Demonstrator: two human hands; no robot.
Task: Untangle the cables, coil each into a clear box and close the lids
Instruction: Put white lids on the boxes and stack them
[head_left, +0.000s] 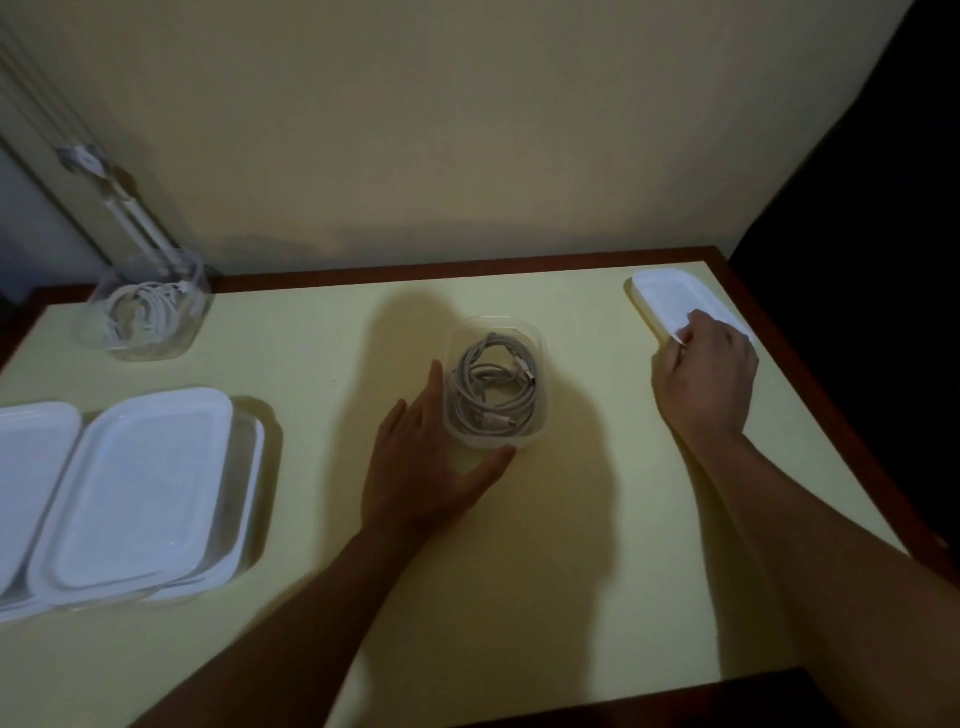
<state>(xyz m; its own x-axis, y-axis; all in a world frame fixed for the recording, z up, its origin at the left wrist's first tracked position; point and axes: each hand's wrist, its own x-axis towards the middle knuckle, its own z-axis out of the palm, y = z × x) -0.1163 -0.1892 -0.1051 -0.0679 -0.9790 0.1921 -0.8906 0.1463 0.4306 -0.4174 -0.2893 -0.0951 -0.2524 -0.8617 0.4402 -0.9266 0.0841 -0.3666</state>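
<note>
- Bracing clear box (496, 434), at centre of table (597, 545) with grey cable (491, 389) coiled inside, using left hand (426, 457), fingers (434, 384) straight and released.
- Grasping white lid (667, 299) at 2 o'clock with right hand (706, 374).
- Leaving second box (148, 340) of white cable (143, 312) at 10 o'clock, lidded boxes (140, 493) at 8 o'clock.

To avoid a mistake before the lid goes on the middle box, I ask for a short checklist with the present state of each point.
1. Gray cable lies coiled wholly inside the middle box: ok.
2. Left hand steadies that box, straight fingers along its side: ok.
3. Right hand has a firm grip on the white lid: cannot tell; its fingers curl over the lid's near end.
4. Middle box closed: not ok.
5. Far-left box with the white cable closed: not ok.
</note>
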